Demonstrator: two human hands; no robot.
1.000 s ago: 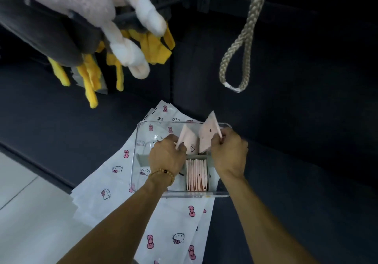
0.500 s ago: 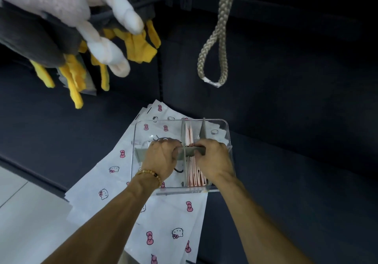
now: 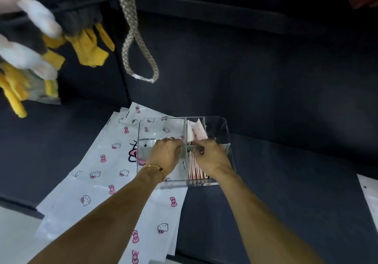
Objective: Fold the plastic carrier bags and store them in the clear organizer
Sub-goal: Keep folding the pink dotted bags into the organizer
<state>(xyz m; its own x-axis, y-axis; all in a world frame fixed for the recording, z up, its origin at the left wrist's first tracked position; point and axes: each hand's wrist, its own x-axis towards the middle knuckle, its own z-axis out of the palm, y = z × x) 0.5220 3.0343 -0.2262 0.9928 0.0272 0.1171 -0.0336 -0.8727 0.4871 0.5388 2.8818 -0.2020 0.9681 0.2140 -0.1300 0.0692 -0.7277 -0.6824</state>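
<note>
A clear organizer (image 3: 225,124) with grey cross dividers sits on a dark surface, partly over flat white carrier bags (image 3: 98,173) printed with pink bows and cat faces. Folded pink triangles (image 3: 197,133) stand in its far right compartment, and several more folded pink bags (image 3: 195,168) stand in the near right one. My left hand (image 3: 165,153) and my right hand (image 3: 210,153) rest on the cross divider (image 3: 191,147), fingers curled onto it from either side. What lies under the fingers is hidden.
A braided rope loop (image 3: 139,45) hangs above the organizer. Plush toys with yellow and white limbs (image 3: 47,45) hang at the upper left. A white sheet (image 3: 370,198) lies at the right edge. A pale floor (image 3: 14,229) shows beyond the surface's near left edge.
A second ago each hand held a folded pink triangle above the organizer. The triangles now stand in the far right compartment, and both hands have dropped onto the divider.
</note>
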